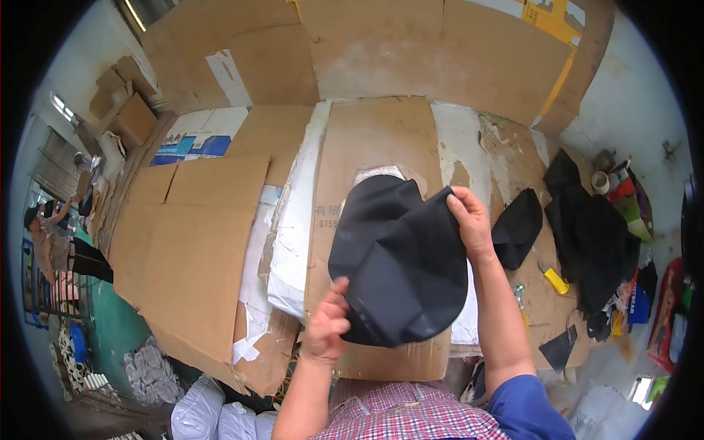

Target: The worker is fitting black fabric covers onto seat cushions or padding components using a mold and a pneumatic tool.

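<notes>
Two bare forearms are raised from the lower edge of the view, both bent upward over a table covered in flattened cardboard point(198, 242). The left hand point(326, 323) is seen at about 7 o'clock of a black fabric piece point(400, 264), its fingers curled shut on the lower left edge of the cloth. The right hand point(469, 220) is held higher, at about 2 o'clock of the same piece, with thumb and fingers pinched closed on the upper right corner. The black fabric piece is thus held spread between the two hands, lifted above the middle of the table. A smaller black fabric scrap point(517, 227) is seen at 3 o'clock of the right hand, with a pile of black cloth point(590, 235) beyond it and a yellow utility knife point(555, 280) lying between them.
</notes>
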`<state>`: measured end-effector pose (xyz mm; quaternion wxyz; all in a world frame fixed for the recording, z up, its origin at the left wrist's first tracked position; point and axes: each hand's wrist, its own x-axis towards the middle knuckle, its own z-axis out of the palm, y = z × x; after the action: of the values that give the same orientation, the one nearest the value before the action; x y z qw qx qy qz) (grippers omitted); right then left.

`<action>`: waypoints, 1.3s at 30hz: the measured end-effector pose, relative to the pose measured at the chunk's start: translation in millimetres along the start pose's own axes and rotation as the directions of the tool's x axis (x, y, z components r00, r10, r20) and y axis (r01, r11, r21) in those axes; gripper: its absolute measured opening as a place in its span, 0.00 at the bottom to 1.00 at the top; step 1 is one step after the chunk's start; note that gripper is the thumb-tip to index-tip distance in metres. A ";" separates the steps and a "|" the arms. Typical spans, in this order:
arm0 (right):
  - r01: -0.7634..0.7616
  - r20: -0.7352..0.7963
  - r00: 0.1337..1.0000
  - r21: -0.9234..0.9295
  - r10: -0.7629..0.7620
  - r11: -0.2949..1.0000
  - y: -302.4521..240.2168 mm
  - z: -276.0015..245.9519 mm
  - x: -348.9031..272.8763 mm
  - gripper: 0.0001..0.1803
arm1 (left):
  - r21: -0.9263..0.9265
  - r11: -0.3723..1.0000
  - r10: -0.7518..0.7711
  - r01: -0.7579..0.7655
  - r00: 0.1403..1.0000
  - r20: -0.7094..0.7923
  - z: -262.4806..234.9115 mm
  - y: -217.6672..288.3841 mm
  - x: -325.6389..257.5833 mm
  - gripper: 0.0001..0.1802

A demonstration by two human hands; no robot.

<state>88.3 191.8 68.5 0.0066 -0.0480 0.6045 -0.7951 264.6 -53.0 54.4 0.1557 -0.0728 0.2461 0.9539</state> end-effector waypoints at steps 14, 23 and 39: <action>-0.261 0.008 0.959 -0.368 0.284 0.892 19.4 -8.8 17.3 0.09 | 0.091 0.994 0.073 -0.062 0.990 -0.118 -45.2 10.2 14.3 0.27; -0.134 0.182 0.974 -0.035 0.138 0.990 52.0 -4.2 61.8 0.09 | 0.261 0.837 0.546 -0.480 0.732 -0.407 -68.1 3.6 16.4 0.19; -0.170 -0.399 0.699 -0.899 -0.594 0.403 45.5 -136.3 22.6 0.19 | 0.897 -0.432 0.538 0.090 0.825 0.176 15.0 -7.8 31.5 0.24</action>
<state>52.1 308.9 -9.9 -0.3507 0.1633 0.8721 -0.2997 236.7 -30.9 57.1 -0.1254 -0.0371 0.9467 0.2943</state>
